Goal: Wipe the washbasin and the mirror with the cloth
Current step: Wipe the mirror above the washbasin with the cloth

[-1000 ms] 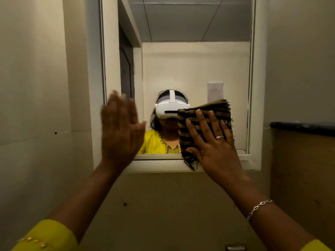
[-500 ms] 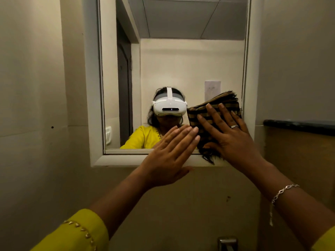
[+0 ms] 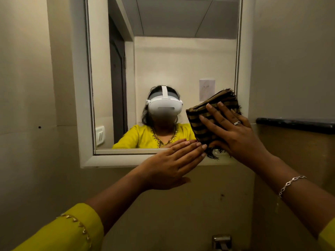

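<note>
A wall mirror (image 3: 181, 66) in a pale frame (image 3: 81, 87) fills the upper middle of the view. My right hand (image 3: 233, 134) presses a folded brown-and-black striped cloth (image 3: 203, 120) flat against the mirror's lower right corner, its fringe hanging over the frame's bottom ledge. My left hand (image 3: 172, 163) is flat with fingers together over the bottom ledge, fingertips close to the cloth's lower edge, holding nothing. The washbasin is out of view.
A metal tap top (image 3: 222, 241) shows at the bottom edge. A dark stone shelf edge (image 3: 293, 124) juts from the right wall. Plain beige walls (image 3: 27, 87) close in on the left and right.
My left hand swung from the mirror's left frame to its bottom ledge beside the cloth. My right hand slid the cloth rightward into the lower right corner.
</note>
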Available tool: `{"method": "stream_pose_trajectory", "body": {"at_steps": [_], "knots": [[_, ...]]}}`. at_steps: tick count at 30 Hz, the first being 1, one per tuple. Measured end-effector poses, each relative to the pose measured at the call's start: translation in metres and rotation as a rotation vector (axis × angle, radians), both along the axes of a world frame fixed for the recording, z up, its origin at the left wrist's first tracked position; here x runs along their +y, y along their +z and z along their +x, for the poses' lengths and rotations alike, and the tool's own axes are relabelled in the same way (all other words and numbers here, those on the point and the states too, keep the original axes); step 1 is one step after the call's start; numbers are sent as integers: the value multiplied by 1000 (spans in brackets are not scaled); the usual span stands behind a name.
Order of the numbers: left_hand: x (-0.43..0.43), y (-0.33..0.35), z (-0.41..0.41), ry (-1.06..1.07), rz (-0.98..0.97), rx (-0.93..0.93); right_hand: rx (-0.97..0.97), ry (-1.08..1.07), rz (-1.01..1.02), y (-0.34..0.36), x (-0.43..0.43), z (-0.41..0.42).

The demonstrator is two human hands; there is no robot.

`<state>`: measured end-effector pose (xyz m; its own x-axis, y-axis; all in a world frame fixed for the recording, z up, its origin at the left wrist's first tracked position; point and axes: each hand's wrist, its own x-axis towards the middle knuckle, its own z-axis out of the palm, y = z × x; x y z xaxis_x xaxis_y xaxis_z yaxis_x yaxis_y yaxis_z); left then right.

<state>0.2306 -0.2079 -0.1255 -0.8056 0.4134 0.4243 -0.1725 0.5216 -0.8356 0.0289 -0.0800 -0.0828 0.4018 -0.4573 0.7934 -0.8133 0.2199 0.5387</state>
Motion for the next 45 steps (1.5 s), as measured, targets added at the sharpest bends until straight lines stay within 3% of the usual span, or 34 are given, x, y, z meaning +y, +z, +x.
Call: {"method": "stream_pose_trajectory", "body": {"at_steps": [19,28,38,45], "knots": [[-1,-1,1,24,-41,-30,135,7,-55,-1,33,-27],[-1,-2,-2,20,-24,-12,-169,121,-132,19,31,-18],[2,-2,0,30,-18,0,-379,226,-377,32,11,8],[1,-4,-1,7,15,16,-569,452,-556,44,24,15]]}}
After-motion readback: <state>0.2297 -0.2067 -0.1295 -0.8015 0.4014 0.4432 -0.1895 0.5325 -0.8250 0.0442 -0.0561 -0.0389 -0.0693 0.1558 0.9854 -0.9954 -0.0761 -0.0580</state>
